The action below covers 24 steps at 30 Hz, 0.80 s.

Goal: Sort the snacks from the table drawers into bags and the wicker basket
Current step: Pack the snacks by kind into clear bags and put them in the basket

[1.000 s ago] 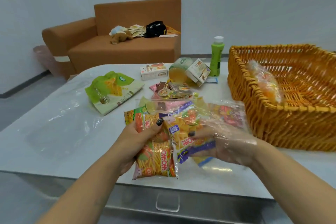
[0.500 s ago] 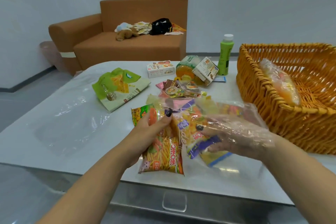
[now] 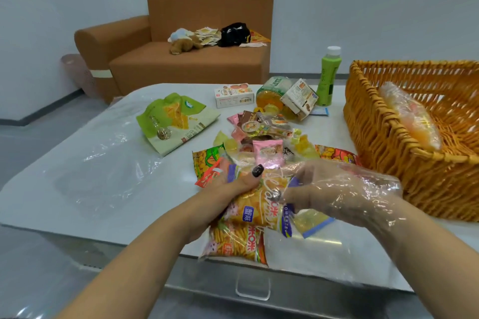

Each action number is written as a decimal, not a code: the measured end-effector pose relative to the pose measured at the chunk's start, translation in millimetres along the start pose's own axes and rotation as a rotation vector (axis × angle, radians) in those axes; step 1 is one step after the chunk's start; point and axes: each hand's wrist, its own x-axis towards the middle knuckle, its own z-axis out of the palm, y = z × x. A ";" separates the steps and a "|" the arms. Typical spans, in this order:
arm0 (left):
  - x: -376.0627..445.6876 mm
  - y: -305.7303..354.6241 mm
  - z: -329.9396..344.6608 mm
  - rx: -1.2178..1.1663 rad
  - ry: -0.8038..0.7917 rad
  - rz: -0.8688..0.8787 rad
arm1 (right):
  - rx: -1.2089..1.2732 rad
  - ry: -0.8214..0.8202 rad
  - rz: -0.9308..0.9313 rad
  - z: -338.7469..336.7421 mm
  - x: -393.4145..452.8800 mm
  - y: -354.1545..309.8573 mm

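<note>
The fingers (image 3: 255, 172) of the left hand (image 3: 228, 189) are gripping a stack of orange snack packets (image 3: 241, 230), thumb lying on top. Just right of them, the right hand (image 3: 334, 189), wrapped inside a clear plastic bag (image 3: 311, 246), is curling its fingers around the same packets. Beyond the fingertips, small loose snacks (image 3: 264, 137) are lying on the table (image 3: 77, 189). Further right, the wicker basket (image 3: 404, 158) is holding one filled bag (image 3: 412, 116).

2 hands (image 3: 228, 189) gripping snack packets (image 3: 255, 211), wicker basket (image 3: 388, 147)
</note>
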 end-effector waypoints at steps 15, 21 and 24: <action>3.0 1.5 3.5 -0.137 0.229 0.082 | 0.340 -0.092 -0.190 36.7 -136.0 -158.1; 0.8 -8.3 4.4 -0.183 0.248 0.045 | 0.178 0.039 -0.260 35.7 -141.5 -142.5; 1.6 -1.0 -6.8 -0.262 0.393 0.083 | 0.438 0.104 -0.373 9.7 -173.4 -152.4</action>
